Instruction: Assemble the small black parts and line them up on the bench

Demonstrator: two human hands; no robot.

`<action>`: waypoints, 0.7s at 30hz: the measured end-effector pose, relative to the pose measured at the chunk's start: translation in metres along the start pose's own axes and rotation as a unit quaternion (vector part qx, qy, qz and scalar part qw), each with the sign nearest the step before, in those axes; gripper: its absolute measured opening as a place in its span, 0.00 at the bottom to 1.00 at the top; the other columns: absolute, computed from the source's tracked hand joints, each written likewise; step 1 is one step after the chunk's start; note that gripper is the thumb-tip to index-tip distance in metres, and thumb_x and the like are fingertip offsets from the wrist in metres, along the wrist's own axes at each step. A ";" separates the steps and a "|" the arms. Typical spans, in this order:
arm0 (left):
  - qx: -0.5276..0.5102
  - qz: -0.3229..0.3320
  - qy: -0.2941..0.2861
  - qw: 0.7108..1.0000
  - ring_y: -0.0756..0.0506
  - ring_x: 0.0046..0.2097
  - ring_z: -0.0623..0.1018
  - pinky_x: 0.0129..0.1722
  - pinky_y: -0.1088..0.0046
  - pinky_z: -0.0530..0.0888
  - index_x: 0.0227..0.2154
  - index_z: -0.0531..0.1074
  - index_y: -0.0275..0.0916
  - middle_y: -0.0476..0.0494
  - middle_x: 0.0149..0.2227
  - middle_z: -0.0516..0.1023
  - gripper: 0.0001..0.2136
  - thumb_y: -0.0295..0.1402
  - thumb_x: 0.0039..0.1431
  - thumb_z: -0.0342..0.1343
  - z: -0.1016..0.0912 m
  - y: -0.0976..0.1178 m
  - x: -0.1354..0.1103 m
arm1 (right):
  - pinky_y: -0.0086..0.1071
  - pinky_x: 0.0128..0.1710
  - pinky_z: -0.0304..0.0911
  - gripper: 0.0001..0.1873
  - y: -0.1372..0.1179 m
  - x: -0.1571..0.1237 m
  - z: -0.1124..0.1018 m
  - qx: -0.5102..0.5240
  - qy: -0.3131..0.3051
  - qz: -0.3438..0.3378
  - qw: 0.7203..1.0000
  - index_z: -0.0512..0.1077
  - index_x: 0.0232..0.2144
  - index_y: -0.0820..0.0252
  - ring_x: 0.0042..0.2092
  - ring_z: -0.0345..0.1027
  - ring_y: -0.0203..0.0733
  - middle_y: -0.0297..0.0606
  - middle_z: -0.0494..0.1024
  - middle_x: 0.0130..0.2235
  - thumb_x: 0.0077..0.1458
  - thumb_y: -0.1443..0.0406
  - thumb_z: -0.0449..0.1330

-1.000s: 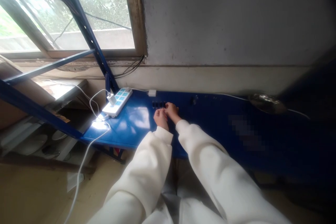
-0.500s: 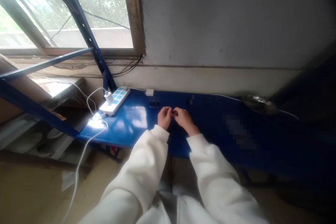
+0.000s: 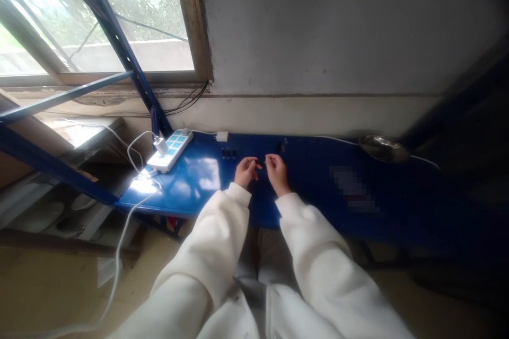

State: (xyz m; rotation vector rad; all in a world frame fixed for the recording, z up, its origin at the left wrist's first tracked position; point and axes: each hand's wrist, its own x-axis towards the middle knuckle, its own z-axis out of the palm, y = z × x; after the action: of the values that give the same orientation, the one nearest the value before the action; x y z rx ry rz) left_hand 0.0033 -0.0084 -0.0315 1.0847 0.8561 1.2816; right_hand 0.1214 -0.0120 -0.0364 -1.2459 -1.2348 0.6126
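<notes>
Broadly, a grey wall (image 3: pixel 338 26) at the back and, along its foot, a blue metal desk (image 3: pixel 310 172), long edges running left to right. Over the near edge, two white sleeves (image 3: pixel 210 238), cuffs apart, pointing toward the far edge. By the left edge, slanting from the far-left corner toward the near-left one, a white power strip (image 3: pixel 170 152). Well off to the right, at the far edge, a shiny metal dish (image 3: pixel 384 148).

Between near and far edges, left of the desk's middle, two bare hands just apart, fingertips facing: the left hand (image 3: pixel 245 172) with thumb and fingers drawn together toward the right, the right hand (image 3: pixel 277 174) in a similar pinch toward the left. No clenched fist on either side. At the narrow gap, a hint of something tiny and dark; impossible to tell as gripped by one, by both or by neither.

At the far edge, left of both hands, a small white adapter (image 3: pixel 221 136). Just in front of it, three slim dark pieces (image 3: pixel 228 154) in a short row parallel to the far edge, each with its long axis running from far edge to near edge, across the row; exact kind unreadable. Beyond the hands and to their left, nearer to the left hand, untouched by either.
</notes>
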 end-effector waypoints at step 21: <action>0.015 0.039 0.127 0.991 0.56 0.14 0.67 0.13 0.81 0.58 0.32 0.67 0.34 0.49 0.22 0.73 0.18 0.45 0.48 0.57 -0.002 0.003 0.001 | 0.32 0.33 0.64 0.18 0.005 0.002 -0.002 -0.016 -0.010 0.030 0.999 0.68 0.34 0.60 0.30 0.66 0.37 0.35 0.71 0.26 0.53 0.52 0.49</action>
State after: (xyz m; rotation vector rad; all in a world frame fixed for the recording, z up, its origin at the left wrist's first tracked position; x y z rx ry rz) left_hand 0.0010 -0.0068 -0.0295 0.9999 1.0327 1.4984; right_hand 0.1252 -0.0096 -0.0402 -1.3100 -1.2315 0.6523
